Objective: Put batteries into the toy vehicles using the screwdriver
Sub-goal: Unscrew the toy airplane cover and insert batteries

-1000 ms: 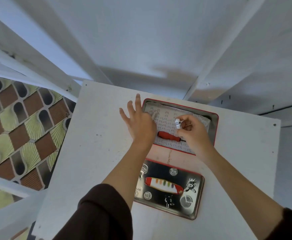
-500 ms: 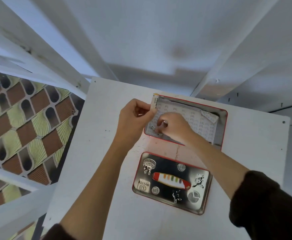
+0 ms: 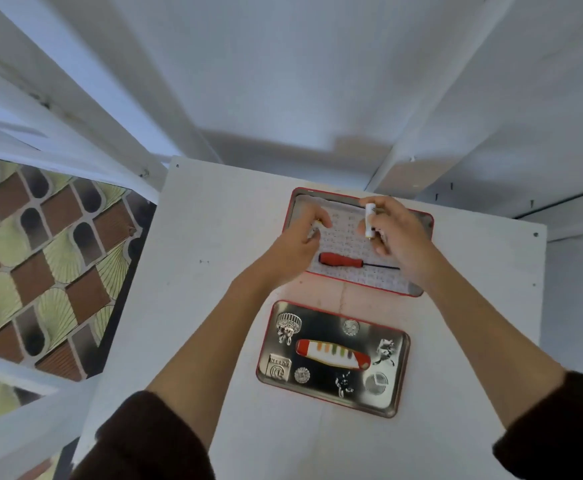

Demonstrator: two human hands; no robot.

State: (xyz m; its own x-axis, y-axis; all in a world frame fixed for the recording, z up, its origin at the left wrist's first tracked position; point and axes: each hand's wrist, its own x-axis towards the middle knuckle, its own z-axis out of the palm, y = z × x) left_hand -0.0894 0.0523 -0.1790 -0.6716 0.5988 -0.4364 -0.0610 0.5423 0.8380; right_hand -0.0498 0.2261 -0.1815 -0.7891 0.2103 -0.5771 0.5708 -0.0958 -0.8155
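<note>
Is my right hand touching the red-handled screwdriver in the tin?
Cannot tell. In the head view the right hand covers the tip of the red-handled screwdriver; contact is hidden.
</note>
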